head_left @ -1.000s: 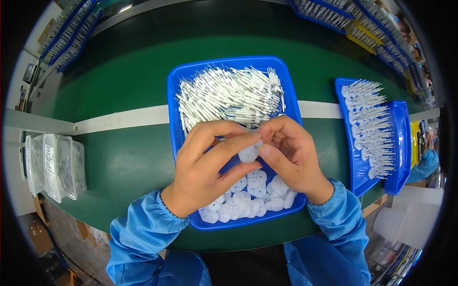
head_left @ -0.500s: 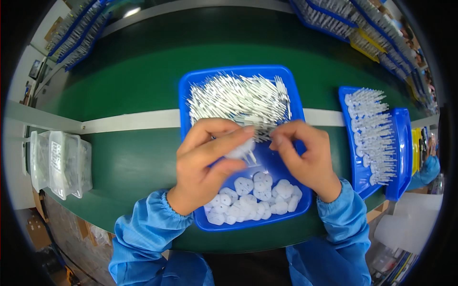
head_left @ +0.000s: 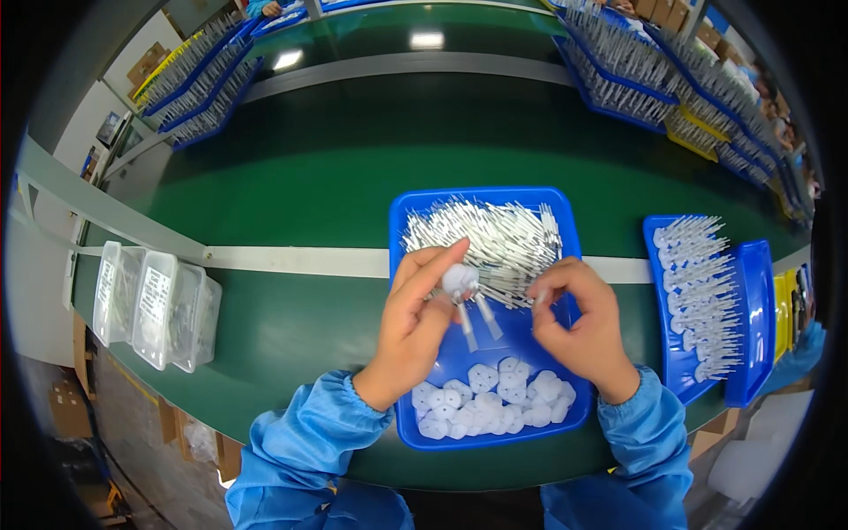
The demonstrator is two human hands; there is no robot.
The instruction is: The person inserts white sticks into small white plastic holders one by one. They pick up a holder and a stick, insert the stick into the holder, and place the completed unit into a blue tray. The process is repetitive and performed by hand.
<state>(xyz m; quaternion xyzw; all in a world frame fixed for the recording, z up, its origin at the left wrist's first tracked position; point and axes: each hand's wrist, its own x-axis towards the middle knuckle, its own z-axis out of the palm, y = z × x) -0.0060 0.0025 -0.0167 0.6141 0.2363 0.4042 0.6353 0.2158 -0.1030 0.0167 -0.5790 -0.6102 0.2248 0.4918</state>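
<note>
Sleeves: blue work sleeves [head_left: 305,442] with gathered cuffs, entering from the lower edge, one on each forearm.
White caps: heap of small flat white plastic caps [head_left: 490,402] in the near end of the blue tray [head_left: 399,265], just below both hands.
Left hand: left hand [head_left: 415,322] raised over the tray, palm turned inward, fingers extended, thumb and fingertips pinched on the cap assembly.
Cap assembly: one white cap with two thin pins hanging from it [head_left: 466,296], held above the tray's middle, between the heap and the pin pile.
Handling, judged: very light, stiff, small; smooth plastic likely slippery; the pins look thin enough to bend. Best gripped by the cap's rim, pins left free.
Right hand: right hand [head_left: 583,327] curled, fingertips drawn together near the pin pile; whether a pin is pinched there cannot be told.
Loose pins: dense pile of thin silvery-white pins [head_left: 495,238] filling the tray's far end.
Clear boxes: three lidded clear plastic boxes [head_left: 155,305] side by side, well apart to the left on the green belt [head_left: 291,177].
Side tray: second blue tray [head_left: 751,318] to the right, carrying rows of finished white pieces [head_left: 702,291].
Far racks: rows of blue trays [head_left: 636,79] of similar parts along the far edge.
</note>
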